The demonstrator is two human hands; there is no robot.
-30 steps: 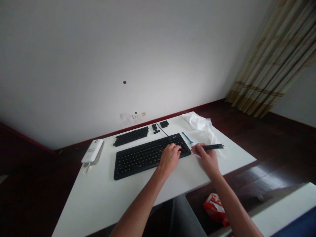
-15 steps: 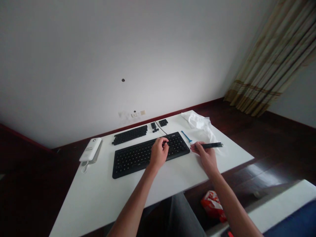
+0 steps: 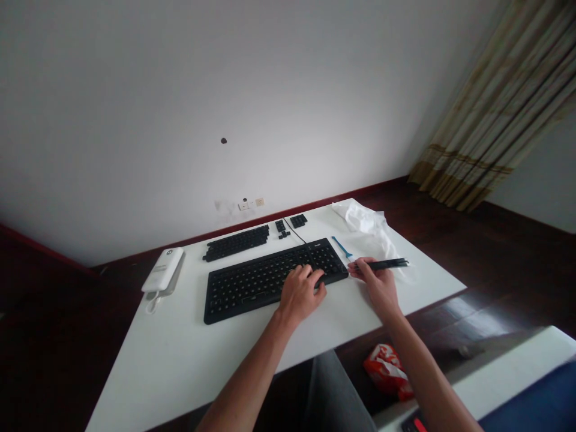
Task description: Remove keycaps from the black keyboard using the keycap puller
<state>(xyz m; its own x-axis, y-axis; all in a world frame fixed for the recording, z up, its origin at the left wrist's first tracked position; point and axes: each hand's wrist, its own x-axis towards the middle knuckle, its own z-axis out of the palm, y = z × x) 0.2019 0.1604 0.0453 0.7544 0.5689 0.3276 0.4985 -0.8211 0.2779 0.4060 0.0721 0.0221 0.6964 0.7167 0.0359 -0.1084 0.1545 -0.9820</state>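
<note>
A black keyboard [image 3: 252, 288] lies on the white table, its key area showing rows of small pale dots. My left hand [image 3: 302, 293] rests over its right-hand part and near edge, fingers spread and apart, with nothing visible in them. To the right, my right hand [image 3: 378, 285] is closed around slim black sticks [image 3: 389, 264] that point rightward. A thin blue tool [image 3: 342, 246] with a wider end lies just beyond that hand. Behind the keyboard sit a large block of black keycaps [image 3: 237, 243] and smaller keycap groups [image 3: 298, 221].
A crumpled white plastic bag [image 3: 364, 221] lies at the table's right back. On the left is a white power bank [image 3: 164, 269] with a short cable. A red and white bag [image 3: 387, 372] is below the table's front edge.
My left hand has moved right and slightly toward me over the keyboard, and its curled fingers have spread. The right hand keeps its hold on the black sticks.
</note>
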